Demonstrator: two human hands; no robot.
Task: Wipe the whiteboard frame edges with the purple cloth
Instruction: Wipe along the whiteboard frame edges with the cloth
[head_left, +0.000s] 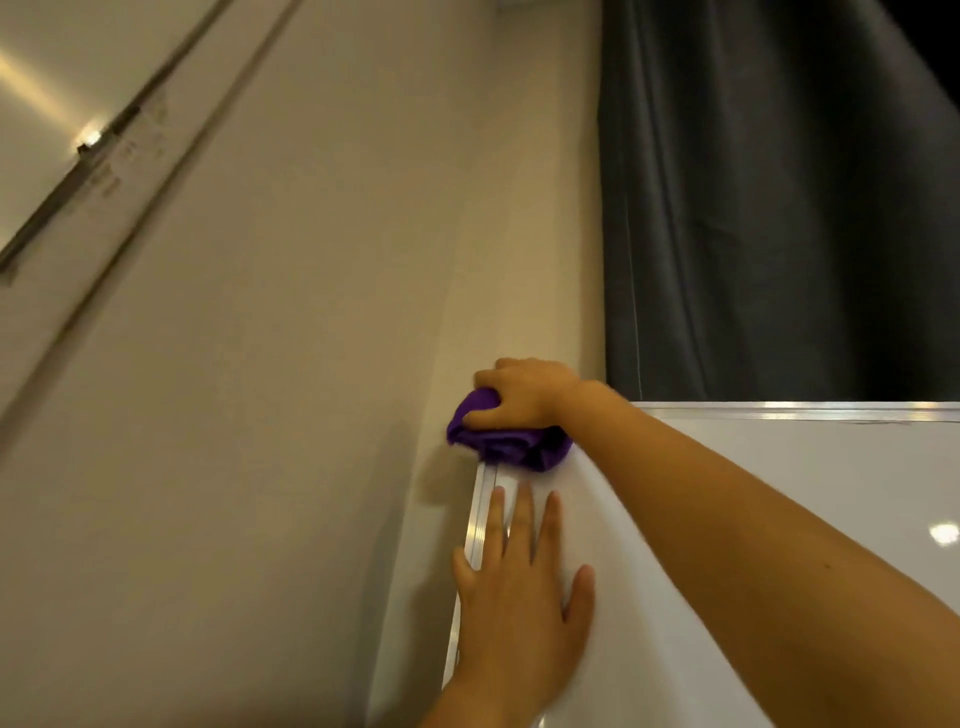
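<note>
The whiteboard fills the lower right, with a silver metal frame down its left side and along its top edge. A bunched purple cloth sits on the board's top left corner. My right hand is shut on the cloth and presses it onto that corner from above. My left hand lies flat on the board with fingers spread, its outer fingers resting over the left frame strip just below the cloth.
A beige wall stands directly left of the board. A dark grey curtain hangs behind the board's top edge. A ceiling rail runs across the upper left.
</note>
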